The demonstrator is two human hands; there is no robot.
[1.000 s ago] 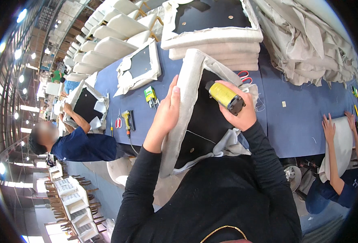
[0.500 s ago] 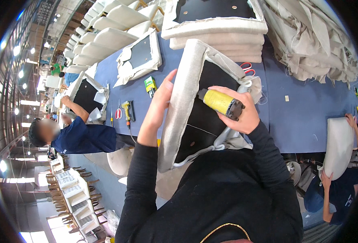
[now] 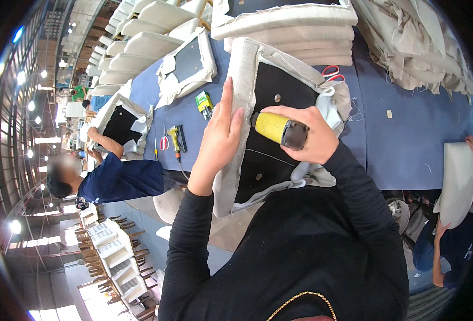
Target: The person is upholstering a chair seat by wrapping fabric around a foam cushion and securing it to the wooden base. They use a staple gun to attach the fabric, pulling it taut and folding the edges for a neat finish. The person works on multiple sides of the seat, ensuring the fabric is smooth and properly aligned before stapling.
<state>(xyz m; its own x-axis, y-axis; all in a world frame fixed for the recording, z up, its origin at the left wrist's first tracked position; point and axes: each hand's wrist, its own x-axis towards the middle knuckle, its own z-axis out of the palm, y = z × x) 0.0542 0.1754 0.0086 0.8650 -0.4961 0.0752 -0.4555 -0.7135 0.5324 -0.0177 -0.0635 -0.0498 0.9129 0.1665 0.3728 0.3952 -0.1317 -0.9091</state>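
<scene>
A chair seat pad [image 3: 242,91] in pale grey fabric lies tilted in front of me, its black underside up and its fabric edges turned over the rim. My right hand [image 3: 314,134] is wrapped round a yellow and black staple gun [image 3: 272,127]. The gun's nose meets the fabric edge along the pad's left side. My left hand [image 3: 223,136] presses against the outer left side of the pad, fingers stretched out and thumb near the rim. Loose fabric [image 3: 330,109] is bunched at the pad's right corner.
Red-handled scissors [image 3: 333,73] lie beyond the pad. On the blue table [image 3: 397,150] are a green box [image 3: 204,104] and another staple gun [image 3: 178,140]. Pads [image 3: 290,40] are stacked ahead, with fabric [image 3: 413,48] heaped right. A co-worker [image 3: 121,179] works at left, another [image 3: 445,246] at right.
The staple gun has moved slightly left against the pad's fabric edge. My left hand's thumb has come up onto the rim. The pad looks more upturned, and the whole view has shifted a little.
</scene>
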